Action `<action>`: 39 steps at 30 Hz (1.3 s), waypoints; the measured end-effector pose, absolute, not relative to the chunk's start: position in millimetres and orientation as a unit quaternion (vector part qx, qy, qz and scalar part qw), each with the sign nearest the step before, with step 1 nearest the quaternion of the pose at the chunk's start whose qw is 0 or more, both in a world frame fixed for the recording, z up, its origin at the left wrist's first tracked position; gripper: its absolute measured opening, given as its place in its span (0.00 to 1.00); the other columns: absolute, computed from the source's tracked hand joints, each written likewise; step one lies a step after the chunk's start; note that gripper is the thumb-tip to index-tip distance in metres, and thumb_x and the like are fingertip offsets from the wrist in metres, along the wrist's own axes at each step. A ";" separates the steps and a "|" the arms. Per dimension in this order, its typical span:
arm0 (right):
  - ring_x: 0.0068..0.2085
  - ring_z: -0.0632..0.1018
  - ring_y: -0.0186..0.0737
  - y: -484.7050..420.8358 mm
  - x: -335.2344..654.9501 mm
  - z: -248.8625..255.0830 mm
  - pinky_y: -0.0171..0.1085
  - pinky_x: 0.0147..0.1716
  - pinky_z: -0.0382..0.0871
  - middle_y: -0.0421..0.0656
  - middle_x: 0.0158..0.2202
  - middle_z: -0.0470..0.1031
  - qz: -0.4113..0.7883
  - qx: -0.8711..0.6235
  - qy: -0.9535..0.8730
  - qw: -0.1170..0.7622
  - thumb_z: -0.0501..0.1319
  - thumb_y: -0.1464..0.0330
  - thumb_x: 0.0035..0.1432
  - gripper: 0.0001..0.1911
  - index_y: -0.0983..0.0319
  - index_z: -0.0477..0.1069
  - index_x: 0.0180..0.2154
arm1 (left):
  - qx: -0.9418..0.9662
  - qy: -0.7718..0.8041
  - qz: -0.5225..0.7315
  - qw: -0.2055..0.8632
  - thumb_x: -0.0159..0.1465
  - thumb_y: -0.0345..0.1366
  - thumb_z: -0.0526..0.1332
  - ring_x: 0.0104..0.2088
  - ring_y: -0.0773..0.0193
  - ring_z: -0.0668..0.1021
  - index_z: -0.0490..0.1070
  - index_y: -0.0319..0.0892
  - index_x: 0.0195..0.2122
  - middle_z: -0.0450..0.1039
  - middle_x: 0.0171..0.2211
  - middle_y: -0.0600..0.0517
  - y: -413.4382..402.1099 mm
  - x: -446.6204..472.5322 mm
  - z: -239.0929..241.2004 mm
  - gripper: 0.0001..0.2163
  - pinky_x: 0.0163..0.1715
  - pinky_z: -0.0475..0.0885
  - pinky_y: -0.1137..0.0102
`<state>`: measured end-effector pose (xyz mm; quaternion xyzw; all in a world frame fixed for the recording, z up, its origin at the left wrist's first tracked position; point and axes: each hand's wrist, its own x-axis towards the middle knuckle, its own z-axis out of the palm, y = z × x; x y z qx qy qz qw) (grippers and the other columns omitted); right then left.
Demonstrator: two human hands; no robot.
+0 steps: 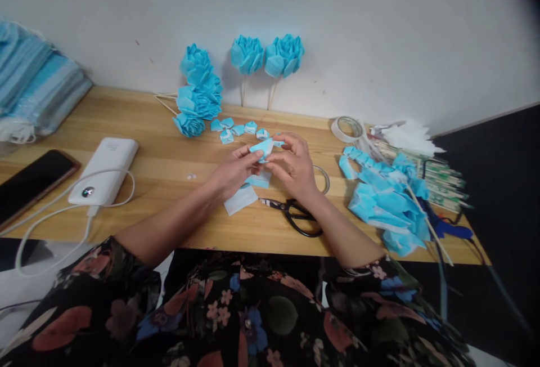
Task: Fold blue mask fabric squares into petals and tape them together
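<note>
My left hand (233, 172) and my right hand (294, 165) meet over the middle of the wooden table (160, 187). Together they pinch a small folded blue piece (262, 147) of mask fabric, fingers curled round it. Under the hands lie flat cut squares of blue fabric (241, 198). Black scissors (295, 215) rest shut on the table just below my right wrist. A row of several small folded blue pieces (238, 128) lies just beyond the hands.
Blue fabric flowers (198, 91) lie at the back and two flowers on sticks (266, 56) lean on the wall. A white power bank (104, 171) with cable and a phone (31, 182) sit left. Stacked masks (34, 85) far left; tape roll (346, 128) and blue scraps (386, 198) right.
</note>
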<state>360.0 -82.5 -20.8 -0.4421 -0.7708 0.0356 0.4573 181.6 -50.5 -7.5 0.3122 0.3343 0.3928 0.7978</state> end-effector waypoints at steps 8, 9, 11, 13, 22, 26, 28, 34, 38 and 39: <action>0.58 0.76 0.48 -86.9 354.7 -17.3 0.55 0.60 0.68 0.44 0.55 0.76 0.157 -0.501 -0.693 0.494 0.67 0.65 0.61 0.02 0.55 0.77 0.36 | 0.372 0.322 0.409 0.768 0.57 0.35 0.72 0.28 0.71 0.72 0.71 0.39 0.31 0.72 0.27 0.56 -51.9 181.7 -11.0 0.10 0.31 0.65 0.72; 0.57 0.77 0.48 -87.1 354.0 -16.3 0.54 0.60 0.68 0.44 0.54 0.77 0.169 -0.505 -0.684 0.498 0.68 0.65 0.61 0.02 0.55 0.77 0.35 | 0.377 0.323 0.409 0.766 0.57 0.35 0.72 0.28 0.71 0.72 0.71 0.39 0.31 0.72 0.26 0.56 -52.0 181.6 -10.9 0.10 0.31 0.65 0.72; 0.55 0.78 0.47 -87.2 352.5 -14.5 0.52 0.59 0.69 0.44 0.52 0.79 0.201 -0.505 -0.671 0.504 0.67 0.65 0.60 0.03 0.56 0.76 0.33 | 0.383 0.323 0.409 0.762 0.57 0.36 0.72 0.27 0.71 0.72 0.71 0.39 0.31 0.72 0.25 0.56 -52.1 181.3 -10.6 0.11 0.31 0.65 0.72; 0.49 0.80 0.44 -87.0 350.9 -13.5 0.48 0.54 0.72 0.43 0.46 0.81 0.240 -0.503 -0.657 0.507 0.67 0.64 0.60 0.05 0.56 0.75 0.32 | 0.387 0.325 0.410 0.759 0.57 0.36 0.73 0.27 0.71 0.72 0.71 0.39 0.31 0.72 0.25 0.56 -52.1 181.0 -10.5 0.11 0.31 0.65 0.72; 0.31 0.74 0.34 -84.7 348.3 -15.8 0.37 0.36 0.70 0.37 0.29 0.77 0.370 -0.519 -0.568 0.521 0.69 0.62 0.54 0.09 0.59 0.73 0.30 | 0.395 0.330 0.408 0.754 0.58 0.36 0.72 0.28 0.71 0.71 0.70 0.40 0.30 0.71 0.25 0.56 -52.5 181.4 -10.5 0.11 0.31 0.65 0.72; 0.30 0.73 0.33 -83.7 348.2 -14.5 0.36 0.34 0.69 0.35 0.28 0.74 0.415 -0.499 -0.545 0.530 0.70 0.61 0.52 0.11 0.58 0.71 0.33 | 0.397 0.329 0.406 0.755 0.58 0.35 0.72 0.28 0.71 0.71 0.70 0.39 0.30 0.71 0.26 0.56 -52.7 181.6 -11.4 0.10 0.31 0.66 0.72; 0.31 0.74 0.34 -83.2 348.2 -14.0 0.37 0.35 0.70 0.35 0.29 0.76 0.439 -0.491 -0.534 0.529 0.70 0.61 0.51 0.15 0.57 0.72 0.39 | 0.398 0.329 0.405 0.754 0.58 0.35 0.71 0.28 0.71 0.71 0.70 0.39 0.30 0.70 0.25 0.56 -52.4 181.7 -12.2 0.10 0.31 0.65 0.72; 0.33 0.76 0.35 -83.7 347.7 -14.0 0.38 0.38 0.71 0.37 0.30 0.77 0.443 -0.487 -0.553 0.510 0.70 0.60 0.52 0.12 0.58 0.73 0.35 | 0.405 0.336 0.406 0.747 0.58 0.35 0.71 0.27 0.71 0.71 0.70 0.39 0.30 0.71 0.26 0.55 -51.6 181.9 -14.2 0.10 0.31 0.65 0.72; 0.32 0.74 0.35 -84.7 348.1 -14.9 0.37 0.36 0.69 0.37 0.29 0.76 0.426 -0.496 -0.568 0.501 0.68 0.60 0.54 0.11 0.59 0.71 0.31 | 0.416 0.339 0.407 0.739 0.58 0.35 0.70 0.26 0.71 0.70 0.70 0.39 0.29 0.71 0.26 0.55 -51.7 181.9 -16.1 0.10 0.31 0.66 0.72; 0.31 0.73 0.35 -84.7 348.3 -15.3 0.37 0.36 0.69 0.37 0.29 0.75 0.423 -0.496 -0.570 0.500 0.68 0.60 0.55 0.11 0.59 0.71 0.31 | 0.417 0.336 0.407 0.740 0.58 0.35 0.71 0.26 0.71 0.70 0.70 0.39 0.29 0.71 0.26 0.55 -51.7 181.9 -16.8 0.10 0.31 0.66 0.72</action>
